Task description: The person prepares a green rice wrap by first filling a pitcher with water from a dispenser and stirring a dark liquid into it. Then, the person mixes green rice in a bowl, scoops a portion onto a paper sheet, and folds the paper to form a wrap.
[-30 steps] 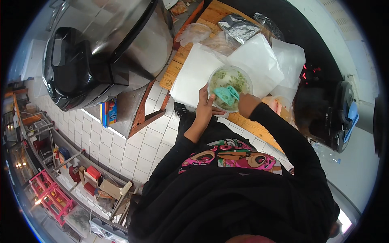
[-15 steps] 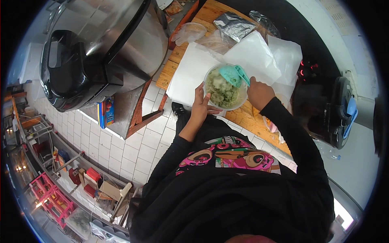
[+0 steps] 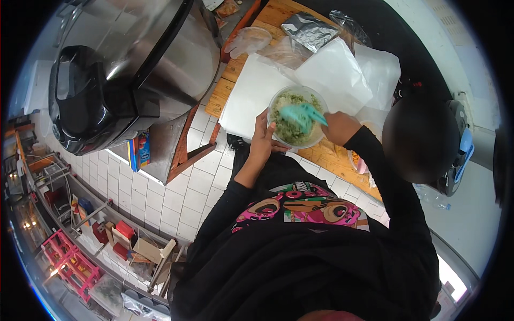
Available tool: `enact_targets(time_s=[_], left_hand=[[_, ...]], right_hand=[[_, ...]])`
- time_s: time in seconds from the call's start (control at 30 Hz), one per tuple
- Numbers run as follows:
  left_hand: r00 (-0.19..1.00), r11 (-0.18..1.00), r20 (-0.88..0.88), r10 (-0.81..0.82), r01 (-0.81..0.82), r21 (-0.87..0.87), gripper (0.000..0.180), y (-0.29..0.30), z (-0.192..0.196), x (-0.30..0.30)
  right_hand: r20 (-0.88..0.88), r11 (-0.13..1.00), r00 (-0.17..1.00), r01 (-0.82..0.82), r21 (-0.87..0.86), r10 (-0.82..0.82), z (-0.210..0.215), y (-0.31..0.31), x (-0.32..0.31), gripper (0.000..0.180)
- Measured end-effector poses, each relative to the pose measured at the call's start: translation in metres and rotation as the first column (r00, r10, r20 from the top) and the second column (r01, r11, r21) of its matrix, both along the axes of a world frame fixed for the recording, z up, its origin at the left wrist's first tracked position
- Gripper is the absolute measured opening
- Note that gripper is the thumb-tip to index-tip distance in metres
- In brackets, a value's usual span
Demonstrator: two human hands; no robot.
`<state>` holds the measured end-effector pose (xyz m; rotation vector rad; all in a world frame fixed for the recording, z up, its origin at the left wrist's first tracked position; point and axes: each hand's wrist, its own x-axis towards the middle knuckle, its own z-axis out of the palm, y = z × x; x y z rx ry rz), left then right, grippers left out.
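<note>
Teal plastic spatula (image 3: 301,115) is lying across our clear round bowl of green mash (image 3: 296,116); right hand (image 3: 338,127) is gripping its handle, left hand (image 3: 264,137) is cupping the near-left rim.

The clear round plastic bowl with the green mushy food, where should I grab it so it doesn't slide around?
Grip the clear round plastic bowl by its outer wall on the left side, coming in from the table edge. The left hand already cups it there. The teal spatula in the right hand fills the right side, and the rim is open, so fingers can wrap the curved wall.
</note>
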<state>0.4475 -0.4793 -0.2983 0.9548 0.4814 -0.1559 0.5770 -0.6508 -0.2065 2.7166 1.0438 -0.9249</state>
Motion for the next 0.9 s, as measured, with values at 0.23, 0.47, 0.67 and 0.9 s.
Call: enact_targets(time_s=[0.23, 0.47, 0.67, 0.9], left_hand=[[1.000, 1.000, 0.025, 0.005, -0.005, 0.022, 0.047, -0.002, -0.002, 0.004], [0.999, 0.999, 0.030, 0.023, -0.022, -0.025, 0.050, -0.003, 0.001, 0.003], [0.999, 0.999, 0.014, -0.032, 0.032, -0.029, 0.048, 0.001, 0.004, 0.001], [1.000, 0.999, 0.018, -0.013, 0.012, 0.032, 0.048, 0.001, 0.002, 0.001]], right_hand=[[0.065, 0.982, 0.980, 0.183, 0.044, -0.186, -0.063, 0.001, -0.030, 0.017], [-0.100, 0.983, 0.994, -0.012, 0.185, 0.031, -0.057, -0.013, -0.028, 0.026], [-0.652, 0.891, 0.619, 0.397, -0.221, -0.438, -0.021, -0.002, 0.017, 0.028], [0.393, 0.991, 0.918, -0.004, 0.133, -0.049, -0.026, -0.005, -0.009, 0.023]])
